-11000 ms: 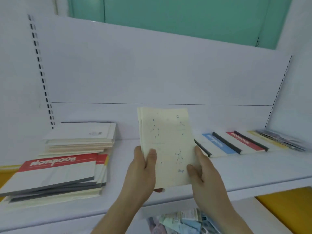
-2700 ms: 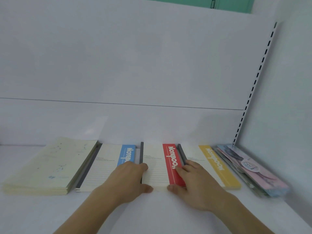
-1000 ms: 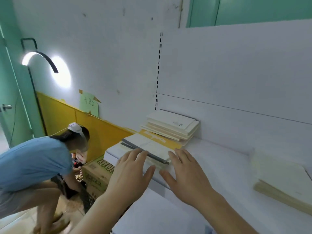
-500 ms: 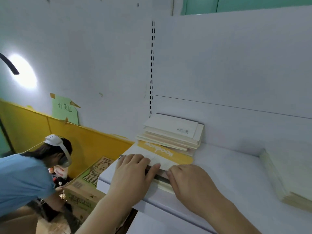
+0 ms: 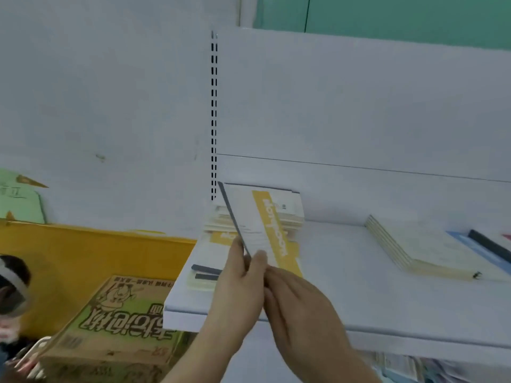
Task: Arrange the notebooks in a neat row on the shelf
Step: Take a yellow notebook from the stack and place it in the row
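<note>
Your left hand [image 5: 243, 275] pinches the yellow-band notebook [image 5: 258, 228] tilted up above the left pile [image 5: 210, 269], right hand [image 5: 298, 308] fingers straight under its lower edge; carry it level to the row's cream stack [image 5: 414, 250] on the shelf [image 5: 359, 299] and square spines.

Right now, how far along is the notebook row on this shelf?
Started: a cream stack lies flat at the right, a blue-edged notebook beside it. In hand: the left hand lifts a yellow-striped notebook; the right hand supports it. Left: two piles at the shelf's left end.

White shelf [image 5: 387, 305] carries notebook piles [image 5: 257, 217], cream stack [image 5: 420, 250], seemingly flat.
</note>
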The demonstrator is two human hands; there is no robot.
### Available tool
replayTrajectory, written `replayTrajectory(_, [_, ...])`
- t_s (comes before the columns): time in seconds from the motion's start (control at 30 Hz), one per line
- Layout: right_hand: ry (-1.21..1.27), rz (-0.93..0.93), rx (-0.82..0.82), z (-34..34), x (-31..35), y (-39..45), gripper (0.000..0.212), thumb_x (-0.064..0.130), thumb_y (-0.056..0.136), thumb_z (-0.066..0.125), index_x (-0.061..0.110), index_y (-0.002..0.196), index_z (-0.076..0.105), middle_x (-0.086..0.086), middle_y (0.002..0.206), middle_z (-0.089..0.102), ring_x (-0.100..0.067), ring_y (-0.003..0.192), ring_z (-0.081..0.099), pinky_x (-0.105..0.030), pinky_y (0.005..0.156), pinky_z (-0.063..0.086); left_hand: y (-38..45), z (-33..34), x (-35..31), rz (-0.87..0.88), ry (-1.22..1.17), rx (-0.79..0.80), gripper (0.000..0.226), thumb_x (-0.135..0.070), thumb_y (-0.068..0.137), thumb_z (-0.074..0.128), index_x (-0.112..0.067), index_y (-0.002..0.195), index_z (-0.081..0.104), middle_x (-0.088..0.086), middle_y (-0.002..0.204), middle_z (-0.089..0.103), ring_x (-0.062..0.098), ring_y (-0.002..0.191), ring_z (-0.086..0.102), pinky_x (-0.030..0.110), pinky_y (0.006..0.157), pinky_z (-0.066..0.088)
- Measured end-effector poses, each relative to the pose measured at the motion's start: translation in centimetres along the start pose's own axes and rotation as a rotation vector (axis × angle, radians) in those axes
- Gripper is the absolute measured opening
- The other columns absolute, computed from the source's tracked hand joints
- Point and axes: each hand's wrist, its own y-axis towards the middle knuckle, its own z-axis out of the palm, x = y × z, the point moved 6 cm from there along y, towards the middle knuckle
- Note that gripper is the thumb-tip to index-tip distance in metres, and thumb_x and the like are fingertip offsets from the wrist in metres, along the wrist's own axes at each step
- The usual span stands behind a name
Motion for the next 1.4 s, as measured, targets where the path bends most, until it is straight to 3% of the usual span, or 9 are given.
replayTrajectory(0.17, [-0.056, 0.211, -0.039, -1.0, -3.4, -0.4, 0.050, 0.037, 0.101, 0.028, 0.012, 0.132, 0.058, -0.001, 0.134, 0.059, -0.015, 0.126, 0.051, -0.027, 0.107, 0.038, 0.5, -3.5, 0.6, 0.080, 0.027, -0.175, 0.023, -0.022, 0.104, 0.045, -0.043, 0.112, 0.052, -0.021, 0.089, 0.067, -0.006, 0.079, 0.061, 0.024, 0.065, 0.051])
replayTrajectory(0.33, [-0.188, 0.328, 0.475, 3.6, -8.8, -0.1, 0.074, 0.059, 0.090, 0.014, 0.017, 0.148, 0.032, 0.006, 0.155, 0.026, -0.021, 0.146, 0.018, -0.035, 0.118, 0.021, 0.4, -5.8, 1.0, 0.103, 0.139, -0.183, 0.042, -0.021, 0.104, 0.047, -0.048, 0.136, 0.042, -0.037, 0.098, 0.064, -0.017, 0.088, 0.059, 0.008, 0.061, 0.045])
replayTrajectory(0.4, [-0.216, 0.236, 0.560, 4.6, -9.3, 0.1, 0.063, 0.061, 0.091, 0.016, 0.025, 0.129, 0.051, 0.013, 0.137, 0.047, -0.019, 0.133, 0.040, -0.032, 0.107, 0.033, 0.4, -6.7, 1.1, 0.086, 0.168, -0.197, 0.051, -0.023, 0.104, 0.046, -0.047, 0.147, 0.033, -0.035, 0.110, 0.063, -0.013, 0.096, 0.059, 0.011, 0.070, 0.044])
replayTrajectory(0.7, [-0.282, 0.246, 0.487, 0.8, -7.7, 1.6, 0.033, 0.044, 0.096, 0.037, 0.023, 0.092, 0.063, 0.006, 0.088, 0.064, -0.018, 0.084, 0.057, -0.032, 0.064, 0.039, 0.6, -8.9, 1.2, 0.082, 0.169, -0.242, 0.063, -0.022, 0.105, 0.044, -0.048, 0.153, 0.015, -0.038, 0.113, 0.051, -0.027, 0.082, 0.049, 0.007, 0.064, 0.036])
replayTrajectory(0.9, [-0.256, 0.364, 0.441, 1.0, -7.5, 2.1, 0.032, 0.052, 0.093, 0.045, 0.029, 0.093, 0.068, 0.007, 0.088, 0.067, -0.016, 0.084, 0.060, -0.032, 0.069, 0.046, 0.3, -9.0, 0.7, 0.117, 0.190, -0.252, 0.061, -0.021, 0.105, 0.043, -0.049, 0.152, 0.017, -0.027, 0.109, 0.059, -0.014, 0.076, 0.059, 0.011, 0.058, 0.043])
replayTrajectory(1.1, [-0.244, 0.344, -0.167, -7.3, -6.0, 2.2, 0.030, 0.035, 0.095, 0.055, 0.024, 0.068, 0.060, 0.006, 0.050, 0.049, -0.010, 0.045, 0.047, -0.028, 0.043, 0.038, 0.3, -8.9, 0.7, 0.128, 0.112, -0.242, 0.060, -0.021, 0.105, 0.043, -0.052, 0.151, 0.019, -0.021, 0.127, 0.059, -0.008, 0.094, 0.060, 0.015, 0.067, 0.046])
replayTrajectory(1.23, [-0.266, 0.142, -0.382, -6.2, -0.8, 1.2, 0.022, 0.031, 0.093, 0.055, 0.020, 0.100, 0.073, 0.003, 0.081, 0.071, -0.022, 0.065, 0.063, -0.034, 0.058, 0.052, -0.3, -6.1, 0.1, 0.128, 0.033, -0.170, 0.056, -0.023, 0.106, 0.041, -0.054, 0.149, 0.023, -0.025, 0.133, 0.054, -0.011, 0.100, 0.059, 0.010, 0.072, 0.049])
replayTrajectory(1.3, [-0.228, 0.009, -0.298, -2.5, 1.2, 0.4, 0.032, 0.030, 0.097, 0.053, 0.011, 0.117, 0.069, -0.002, 0.110, 0.072, -0.022, 0.089, 0.068, -0.035, 0.076, 0.055, -0.6, -4.2, -0.3, 0.123, -0.026, -0.142, 0.050, -0.028, 0.106, 0.039, -0.057, 0.146, 0.026, -0.020, 0.138, 0.053, -0.001, 0.112, 0.058, 0.025, 0.088, 0.052])
replayTrajectory(1.4, [-0.165, 0.051, -0.141, 0.9, 1.8, -0.8, 0.044, 0.035, 0.101, 0.043, 0.008, 0.133, 0.057, -0.005, 0.140, 0.054, -0.024, 0.123, 0.056, -0.040, 0.094, 0.050, -0.8, -1.9, -0.4, 0.107, -0.122, -0.072, 0.048, -0.039, 0.101, 0.042, -0.058, 0.143, 0.028, -0.019, 0.118, 0.063, -0.008, 0.089, 0.065, 0.018, 0.071, 0.055])
